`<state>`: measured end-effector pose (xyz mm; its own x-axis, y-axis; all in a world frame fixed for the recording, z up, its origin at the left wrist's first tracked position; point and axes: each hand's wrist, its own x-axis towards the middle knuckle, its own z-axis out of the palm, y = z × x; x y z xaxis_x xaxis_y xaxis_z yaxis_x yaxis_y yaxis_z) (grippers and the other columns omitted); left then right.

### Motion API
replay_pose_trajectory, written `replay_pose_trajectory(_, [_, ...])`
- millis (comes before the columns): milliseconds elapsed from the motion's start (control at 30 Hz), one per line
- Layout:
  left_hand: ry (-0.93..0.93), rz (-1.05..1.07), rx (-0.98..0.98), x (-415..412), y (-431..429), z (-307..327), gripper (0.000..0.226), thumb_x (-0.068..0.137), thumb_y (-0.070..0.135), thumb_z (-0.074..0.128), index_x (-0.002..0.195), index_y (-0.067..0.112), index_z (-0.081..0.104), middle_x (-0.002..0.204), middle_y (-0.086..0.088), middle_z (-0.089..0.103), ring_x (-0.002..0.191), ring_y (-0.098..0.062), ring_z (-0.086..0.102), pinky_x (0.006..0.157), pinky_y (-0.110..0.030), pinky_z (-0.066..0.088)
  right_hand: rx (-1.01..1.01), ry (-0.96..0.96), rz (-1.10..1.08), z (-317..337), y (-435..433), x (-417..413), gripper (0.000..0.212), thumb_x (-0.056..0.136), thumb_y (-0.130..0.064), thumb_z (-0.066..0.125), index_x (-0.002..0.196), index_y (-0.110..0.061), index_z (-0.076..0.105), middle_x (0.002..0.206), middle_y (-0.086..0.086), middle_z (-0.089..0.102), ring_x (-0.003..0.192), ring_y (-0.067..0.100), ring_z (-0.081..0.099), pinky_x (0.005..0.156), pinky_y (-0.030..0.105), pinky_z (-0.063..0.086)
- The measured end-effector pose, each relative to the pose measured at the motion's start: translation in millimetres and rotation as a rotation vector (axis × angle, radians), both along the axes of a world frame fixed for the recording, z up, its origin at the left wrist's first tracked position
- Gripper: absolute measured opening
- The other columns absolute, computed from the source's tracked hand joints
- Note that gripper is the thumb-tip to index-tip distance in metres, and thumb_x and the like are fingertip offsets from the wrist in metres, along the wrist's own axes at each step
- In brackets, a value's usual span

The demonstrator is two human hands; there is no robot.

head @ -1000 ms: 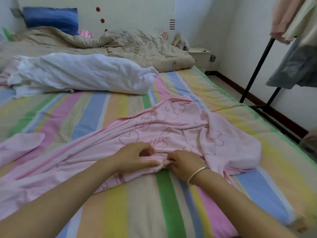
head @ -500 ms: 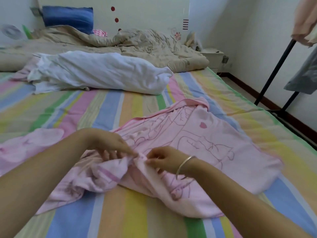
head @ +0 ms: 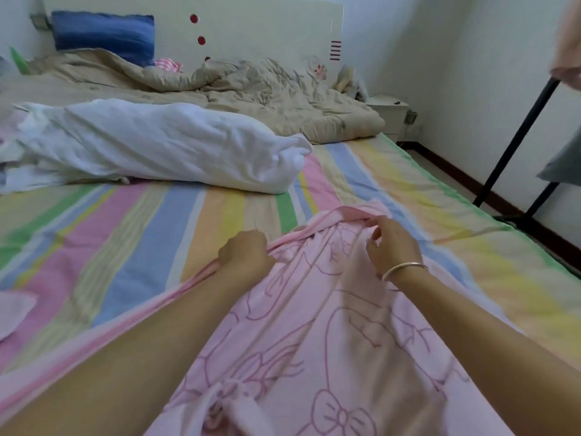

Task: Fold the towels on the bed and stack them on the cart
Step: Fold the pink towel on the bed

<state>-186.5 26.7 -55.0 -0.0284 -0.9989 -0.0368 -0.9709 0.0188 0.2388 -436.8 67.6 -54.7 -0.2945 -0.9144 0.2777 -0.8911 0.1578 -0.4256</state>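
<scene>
The 2 hands hold the pink towel (head: 314, 325), which lies under and between them: left hand (head: 245, 254) grips its edge, right hand (head: 393, 247) pinches it. Spreading step, I think (next, fold 1 needs flat cloth).

so the pink towel (head: 314, 325) with dark-pink bow and cartoon outlines lies lengthwise on the striped bed (head: 157, 247), from 6 o'clock to the middle, far edge bunched up. The white towel (head: 163, 146) is a crumpled heap at 10 o'clock. A pale pink cloth (head: 12, 313) pokes in at 9 o'clock.
</scene>
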Motion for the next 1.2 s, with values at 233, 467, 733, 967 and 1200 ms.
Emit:
replay_pose_trajectory(233, [0.244,0.158,-0.075,-10,-68,-11,0.016,0.084,0.023,0.064,0.075,0.011,0.071,0.073,-0.009,0.072,0.074,-0.029,0.070,0.068,-0.033,0.057,0.087,0.123,-0.084,-13,-87,-32,0.042,0.091,-0.034,0.053,0.132,-0.032,0.049,0.113,0.005,0.066,0.104,0.032,0.060,0.076,0.036,0.045])
replay_pose_trajectory(467, [0.118,0.005,-0.500,-9,-150,36,0.027,0.088,0.010,0.050,0.111,0.006,0.063,0.111,-0.018,0.061,0.102,-0.039,0.058,0.076,-0.039,0.044,-0.174,-0.274,-0.110,14,-173,-46,0.019,0.084,-0.020,0.057,0.098,-0.026,0.068,0.098,0.002,0.072,0.098,0.027,0.065,0.086,0.034,0.050])
replay_pose_trajectory(733, [0.078,0.044,0.016,-14,-166,10,0.034,0.083,0.037,0.069,0.105,0.012,0.068,0.111,-0.006,0.067,0.103,-0.031,0.061,0.084,-0.031,0.049,0.310,-0.245,0.254,-3,-181,-33,0.075,0.093,-0.011,0.053,0.154,-0.021,0.011,0.153,0.011,0.030,0.133,0.031,0.040,0.107,0.031,0.034])
replay_pose_trajectory(967, [0.016,-0.063,-0.245,-60,-59,-6,0.042,0.089,0.015,0.051,0.130,0.020,0.049,0.131,-0.005,0.047,0.112,-0.031,0.054,0.086,-0.040,0.044,0.273,-0.160,0.081,-15,-102,-73,0.046,0.096,-0.017,0.045,0.142,-0.016,0.042,0.145,0.013,0.045,0.130,0.031,0.045,0.107,0.033,0.035])
replay_pose_trajectory(1200, [0.376,-0.306,-0.314,-102,119,7,0.013,0.087,0.029,0.060,0.093,0.035,0.050,0.087,0.018,0.055,0.076,-0.005,0.056,0.066,-0.022,0.041,0.445,-0.110,-0.031,-4,11,-114,0.027,0.096,-0.027,0.047,0.111,-0.012,0.064,0.113,0.012,0.064,0.103,0.030,0.060,0.080,0.029,0.042])
